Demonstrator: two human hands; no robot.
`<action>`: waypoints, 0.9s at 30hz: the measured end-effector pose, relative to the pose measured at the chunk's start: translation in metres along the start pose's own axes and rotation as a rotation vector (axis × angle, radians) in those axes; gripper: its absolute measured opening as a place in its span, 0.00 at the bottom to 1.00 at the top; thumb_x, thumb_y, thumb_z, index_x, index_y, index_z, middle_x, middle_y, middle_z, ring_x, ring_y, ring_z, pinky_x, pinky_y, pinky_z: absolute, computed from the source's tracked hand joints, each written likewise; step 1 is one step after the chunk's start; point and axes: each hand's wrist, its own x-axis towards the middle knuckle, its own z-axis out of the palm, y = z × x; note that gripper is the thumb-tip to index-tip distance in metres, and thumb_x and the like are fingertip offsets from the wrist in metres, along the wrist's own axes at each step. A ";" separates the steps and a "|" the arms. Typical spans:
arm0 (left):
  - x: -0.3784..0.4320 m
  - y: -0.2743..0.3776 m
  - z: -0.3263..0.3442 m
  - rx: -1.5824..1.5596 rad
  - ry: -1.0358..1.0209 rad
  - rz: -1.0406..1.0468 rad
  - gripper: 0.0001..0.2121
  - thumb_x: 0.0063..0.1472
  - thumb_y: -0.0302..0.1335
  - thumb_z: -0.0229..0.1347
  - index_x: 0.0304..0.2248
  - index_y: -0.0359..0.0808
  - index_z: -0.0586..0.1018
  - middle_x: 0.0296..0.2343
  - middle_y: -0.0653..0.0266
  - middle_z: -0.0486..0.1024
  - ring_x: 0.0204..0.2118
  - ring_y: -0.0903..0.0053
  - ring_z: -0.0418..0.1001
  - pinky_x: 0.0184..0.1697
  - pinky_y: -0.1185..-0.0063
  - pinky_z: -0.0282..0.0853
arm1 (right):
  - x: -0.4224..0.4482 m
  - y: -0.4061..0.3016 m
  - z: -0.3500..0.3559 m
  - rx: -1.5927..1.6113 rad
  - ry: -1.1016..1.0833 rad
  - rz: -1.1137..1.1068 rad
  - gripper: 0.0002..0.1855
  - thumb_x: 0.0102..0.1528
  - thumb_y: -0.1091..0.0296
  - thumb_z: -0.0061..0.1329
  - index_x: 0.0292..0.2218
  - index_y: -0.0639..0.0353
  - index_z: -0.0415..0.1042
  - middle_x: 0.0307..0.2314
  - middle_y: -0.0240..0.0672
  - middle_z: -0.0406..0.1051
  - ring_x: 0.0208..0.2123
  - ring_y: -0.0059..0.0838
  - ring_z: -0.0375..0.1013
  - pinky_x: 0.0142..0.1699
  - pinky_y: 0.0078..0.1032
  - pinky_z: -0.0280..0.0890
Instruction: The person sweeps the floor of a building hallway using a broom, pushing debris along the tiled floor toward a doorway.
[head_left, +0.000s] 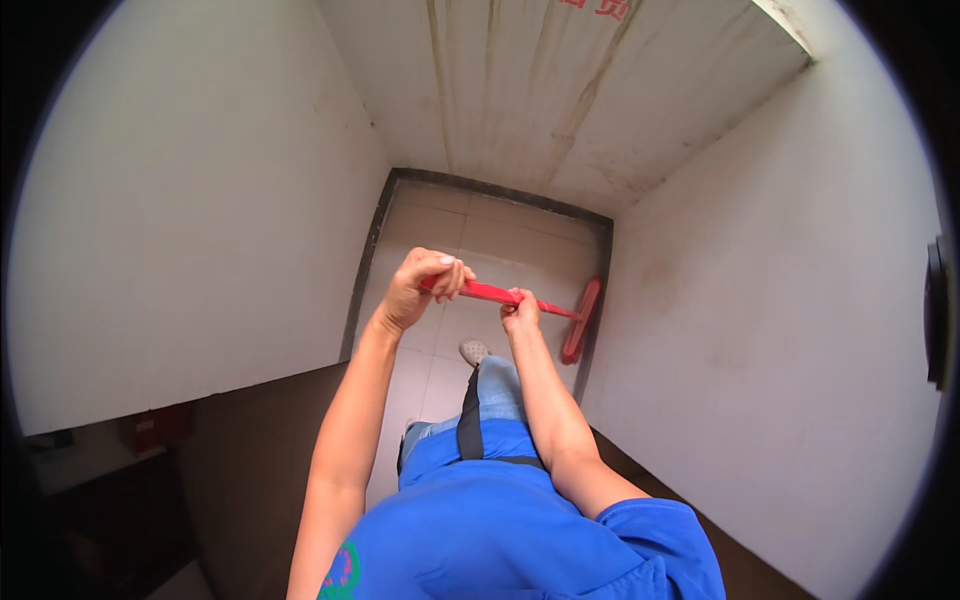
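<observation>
A red broom slants across the view in front of me. My left hand (429, 289) is wrapped around the upper end of its red handle (491, 292). Further down, my right hand (521, 311) grips the same handle. The red broom head (581, 322) rests at the right side of the tiled floor (510, 244), along the dark baseboard. Its bristles are mostly hidden from above.
White walls stand close on the left (187, 210), ahead (510, 97) and on the right (750, 300). Brown streaks and red writing mark the wall ahead. A dark baseboard (502, 193) edges the floor. One shoe (474, 350) shows below my hands. A red box (154, 430) is at lower left.
</observation>
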 end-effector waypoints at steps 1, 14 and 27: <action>0.004 -0.005 0.005 0.022 0.027 -0.021 0.18 0.45 0.32 0.41 0.04 0.36 0.57 0.04 0.65 0.55 0.12 0.79 0.56 0.36 0.78 0.58 | 0.003 -0.006 0.002 -0.022 0.014 -0.015 0.04 0.46 0.69 0.35 0.22 0.58 0.59 0.15 0.27 0.63 0.13 0.18 0.60 0.13 0.12 0.53; -0.136 -0.008 -0.016 -0.068 1.014 0.175 0.19 0.52 0.29 0.37 0.06 0.39 0.52 0.04 0.68 0.49 0.10 0.80 0.48 0.23 0.79 0.54 | 0.010 0.083 0.009 -1.158 -0.389 0.850 0.17 0.52 0.56 0.30 0.31 0.61 0.63 0.21 0.38 0.69 0.20 0.24 0.70 0.12 0.12 0.57; -0.211 0.078 0.046 0.170 1.293 0.413 0.18 0.54 0.27 0.34 0.07 0.41 0.52 0.03 0.69 0.49 0.09 0.82 0.47 0.22 0.82 0.52 | -0.117 0.162 0.051 -1.248 -0.606 1.084 0.16 0.47 0.55 0.41 0.24 0.61 0.64 0.13 0.34 0.66 0.09 0.15 0.60 0.11 0.09 0.54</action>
